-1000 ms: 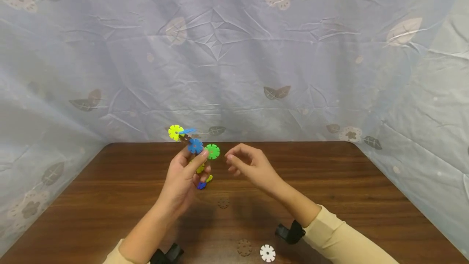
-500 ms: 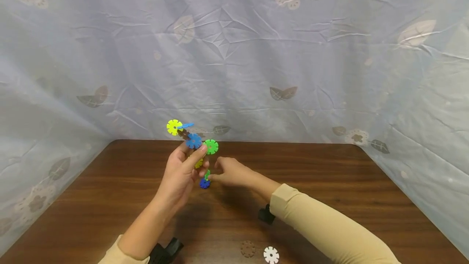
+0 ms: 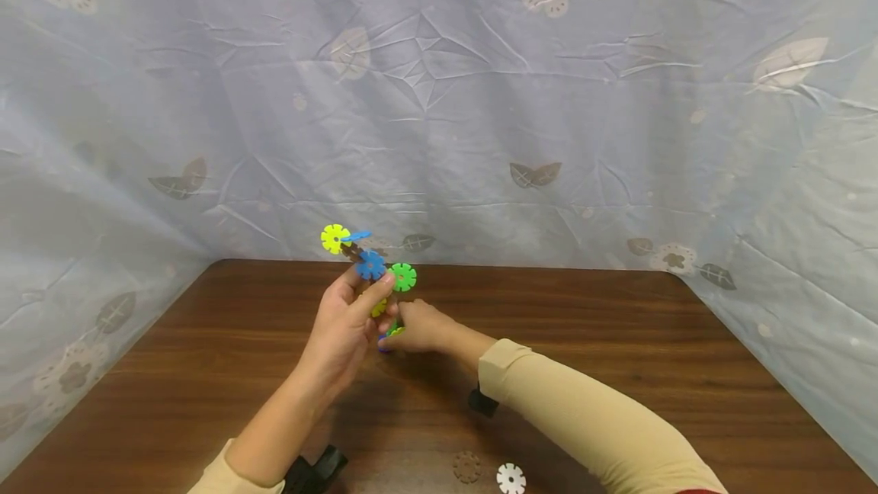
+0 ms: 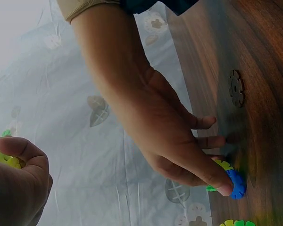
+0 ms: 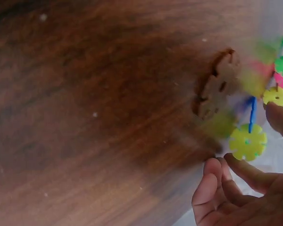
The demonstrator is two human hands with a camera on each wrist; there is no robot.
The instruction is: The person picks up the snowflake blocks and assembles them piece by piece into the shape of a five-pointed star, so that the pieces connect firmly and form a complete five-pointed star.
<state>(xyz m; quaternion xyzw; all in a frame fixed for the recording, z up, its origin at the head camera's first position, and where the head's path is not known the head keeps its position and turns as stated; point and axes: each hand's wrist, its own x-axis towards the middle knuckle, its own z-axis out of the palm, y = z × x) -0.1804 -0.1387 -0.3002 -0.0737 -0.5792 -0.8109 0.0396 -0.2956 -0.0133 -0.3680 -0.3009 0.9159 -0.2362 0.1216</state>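
Observation:
My left hand (image 3: pixel 343 319) holds up a linked cluster of notched plastic discs. Its blue disc (image 3: pixel 371 264) and green disc (image 3: pixel 402 277) show beside the thumb, and a yellow-green disc (image 3: pixel 335 238) tops it. Part of the cluster is hidden in the palm. Low behind that hand, my right hand (image 3: pixel 425 326) pinches a smaller group of joined discs with thumb and index finger. In the left wrist view this group's dark blue disc (image 4: pixel 238 184) shows at the thumb tip, with green and yellow edges beside it; the other right fingers stay spread near the tabletop.
A white disc (image 3: pixel 511 479) and a brown disc (image 3: pixel 467 467) lie at the near edge of the wooden table (image 3: pixel 617 372). Another brown disc (image 4: pixel 236 88) lies nearer the hands. Patterned cloth (image 3: pixel 439 136) hangs behind and at both sides.
My right hand has moved left and down to the small disc group behind the left hand, and its thumb and index finger have closed on it. The left hand keeps holding its cluster.

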